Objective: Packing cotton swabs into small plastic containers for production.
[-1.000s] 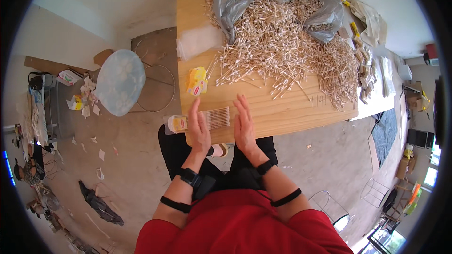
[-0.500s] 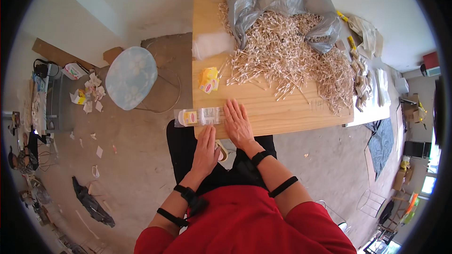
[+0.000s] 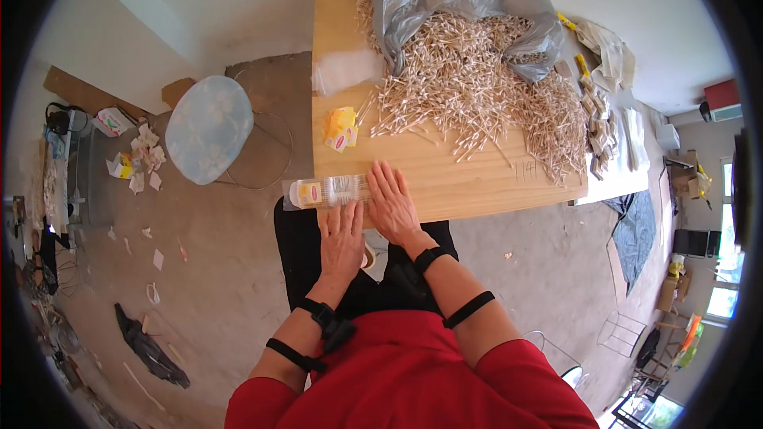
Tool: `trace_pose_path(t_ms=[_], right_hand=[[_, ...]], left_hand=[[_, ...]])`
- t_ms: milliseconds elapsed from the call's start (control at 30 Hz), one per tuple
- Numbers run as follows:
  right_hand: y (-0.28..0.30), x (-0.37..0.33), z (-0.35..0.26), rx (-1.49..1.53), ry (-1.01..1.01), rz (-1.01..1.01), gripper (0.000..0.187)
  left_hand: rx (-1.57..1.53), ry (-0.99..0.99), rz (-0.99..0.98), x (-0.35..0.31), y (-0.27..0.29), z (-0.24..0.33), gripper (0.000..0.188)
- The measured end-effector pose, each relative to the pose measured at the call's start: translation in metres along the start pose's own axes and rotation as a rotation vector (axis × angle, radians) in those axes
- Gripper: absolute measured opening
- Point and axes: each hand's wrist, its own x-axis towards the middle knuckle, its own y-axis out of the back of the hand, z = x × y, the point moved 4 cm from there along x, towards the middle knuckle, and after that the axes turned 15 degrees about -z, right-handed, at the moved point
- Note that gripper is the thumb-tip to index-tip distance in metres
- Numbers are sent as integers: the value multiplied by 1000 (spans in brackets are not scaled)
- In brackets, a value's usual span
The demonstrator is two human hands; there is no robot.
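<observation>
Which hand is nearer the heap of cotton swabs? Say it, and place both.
Right. The right hand is at the right end of the clear pack, below the heap in view, not touching it. The left hand is farther off, at the pack's near edge.

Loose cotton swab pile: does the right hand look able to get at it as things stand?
Probably yes: the right hand is at the end of the clear swab pack, and mostly bare tabletop separates it from the loose swab pile.
</observation>
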Motion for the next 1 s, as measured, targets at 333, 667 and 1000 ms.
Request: trace_pose_path(t_ms=[333,667,1000], right_hand=[[23,-36,19,354,61,327,53],[18,-58,27,431,2,313,27],[23,-45,25,288,86,209,38]], left_hand=[[-49,-4,-57,2,1,-5,71],[-283,-144,-127,56,5,5,101],[-89,-107,-223,64,-15,-2,102]])
